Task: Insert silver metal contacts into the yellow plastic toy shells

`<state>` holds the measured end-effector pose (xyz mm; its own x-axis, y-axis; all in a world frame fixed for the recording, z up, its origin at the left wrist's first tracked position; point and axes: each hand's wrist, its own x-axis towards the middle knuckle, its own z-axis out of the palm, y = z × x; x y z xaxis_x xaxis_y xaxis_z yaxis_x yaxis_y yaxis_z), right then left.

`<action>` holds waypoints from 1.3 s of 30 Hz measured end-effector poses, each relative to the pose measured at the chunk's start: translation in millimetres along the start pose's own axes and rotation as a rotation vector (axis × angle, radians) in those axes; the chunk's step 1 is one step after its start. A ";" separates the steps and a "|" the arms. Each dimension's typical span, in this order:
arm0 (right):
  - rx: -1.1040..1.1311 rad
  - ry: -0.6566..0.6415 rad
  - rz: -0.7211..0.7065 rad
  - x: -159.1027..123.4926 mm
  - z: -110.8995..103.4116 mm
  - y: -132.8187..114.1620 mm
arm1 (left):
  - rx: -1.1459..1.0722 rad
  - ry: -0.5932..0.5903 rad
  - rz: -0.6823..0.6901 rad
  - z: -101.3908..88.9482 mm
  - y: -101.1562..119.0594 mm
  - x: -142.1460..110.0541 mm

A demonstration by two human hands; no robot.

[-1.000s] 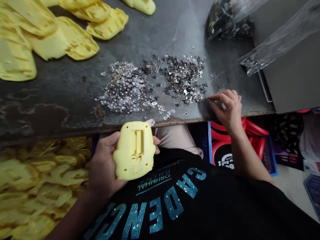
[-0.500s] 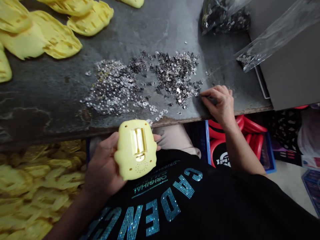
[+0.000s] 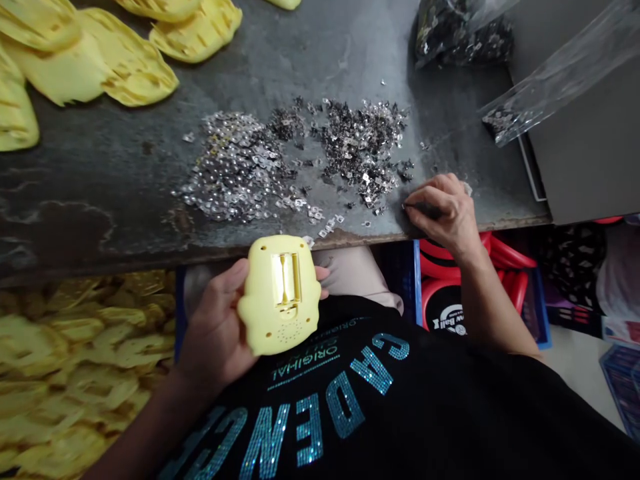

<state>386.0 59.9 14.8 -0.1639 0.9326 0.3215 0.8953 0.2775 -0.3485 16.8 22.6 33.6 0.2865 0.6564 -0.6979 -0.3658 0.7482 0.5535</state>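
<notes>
Gripping a yellow plastic toy shell [image 3: 260, 327] in the left hand [image 3: 215, 333], fingers wrapped round it below the table's near edge; right hand [image 3: 445, 213] half curled, fingertips [image 3: 407, 205] on the table just beside loose metal clips [image 3: 360, 147], any hold unclear
Dark scarred metal table [image 3: 100, 213], yellow shells [image 3: 90, 60] toward its far left corner, clear plastic bag [image 3: 560, 87] at the far right; sequinned "CADENCE" and "ORIGINAL" on the black shirt [image 3: 400, 413]
</notes>
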 end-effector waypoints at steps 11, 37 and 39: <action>0.000 0.059 0.099 -17.8 8.0 -4.7 | 0.015 -0.049 0.014 7.0 -0.2 -2.5; 0.351 -0.136 -0.499 37.4 2.0 -135.8 | -0.207 -0.302 -0.131 12.3 2.7 -23.6; 0.358 -0.126 -0.520 37.7 3.9 -136.3 | -0.199 -0.274 -0.160 15.2 5.4 -25.4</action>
<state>256.1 58.2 71.0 -0.6060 0.6693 0.4298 0.4954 0.7403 -0.4544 21.1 11.4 61.3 0.5700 0.5547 -0.6061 -0.4548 0.8274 0.3295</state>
